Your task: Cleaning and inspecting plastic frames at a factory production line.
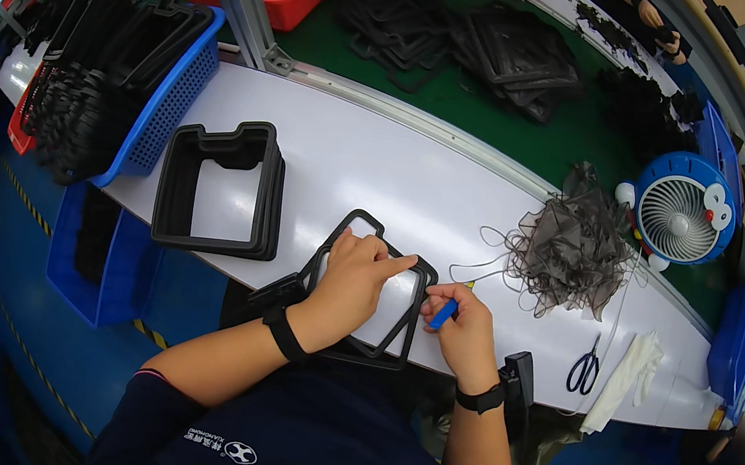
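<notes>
Left hand [352, 278] and right hand [459, 331] are over the long white bench [337, 148]. Under the left one, loosely curled, lie thin black frames with empty middles; I can't tell if it grips them. Beside them, the right one's bent fingers pinch a small, bright-blue piece [443, 314].

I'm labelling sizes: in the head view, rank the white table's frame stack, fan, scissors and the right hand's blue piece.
1. Frame stack
2. Fan
3. Scissors
4. Blue piece, as far as it shows in the right hand
</notes>
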Available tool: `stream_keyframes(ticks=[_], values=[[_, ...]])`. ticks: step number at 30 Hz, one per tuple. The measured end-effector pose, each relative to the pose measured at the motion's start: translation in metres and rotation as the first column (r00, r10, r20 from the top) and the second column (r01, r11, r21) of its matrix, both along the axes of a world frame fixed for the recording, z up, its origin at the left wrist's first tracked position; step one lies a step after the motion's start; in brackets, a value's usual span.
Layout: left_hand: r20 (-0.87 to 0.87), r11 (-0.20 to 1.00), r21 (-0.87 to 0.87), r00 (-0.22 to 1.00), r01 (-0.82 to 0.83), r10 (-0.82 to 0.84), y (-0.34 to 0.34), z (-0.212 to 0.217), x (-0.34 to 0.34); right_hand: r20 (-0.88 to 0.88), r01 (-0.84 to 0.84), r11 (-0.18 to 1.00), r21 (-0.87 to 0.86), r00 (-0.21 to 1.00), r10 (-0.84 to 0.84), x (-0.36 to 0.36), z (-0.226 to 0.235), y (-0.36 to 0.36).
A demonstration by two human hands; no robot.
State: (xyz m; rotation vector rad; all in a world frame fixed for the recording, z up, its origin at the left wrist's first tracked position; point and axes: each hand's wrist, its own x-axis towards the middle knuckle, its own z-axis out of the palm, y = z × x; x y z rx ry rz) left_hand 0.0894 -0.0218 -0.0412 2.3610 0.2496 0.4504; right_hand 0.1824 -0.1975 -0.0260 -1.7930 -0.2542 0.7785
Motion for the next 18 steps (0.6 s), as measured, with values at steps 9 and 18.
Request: stream_keyframes(ticks=[9,18], values=[[0.008,0.999,0.033,1.0,0.006,-0.006,0.0,-0.001,-0.001,0.237,-0.118,0.977,-0.176,0.958,0.159,0.003,-0.002,0.001],[0.096,0.987,-0.155,0.994,-0.028,0.043,0.01,0.043,-0.055,0.058,0.046,0.994,-0.102,0.997,-0.041,-0.02,0.009,-0.025]])
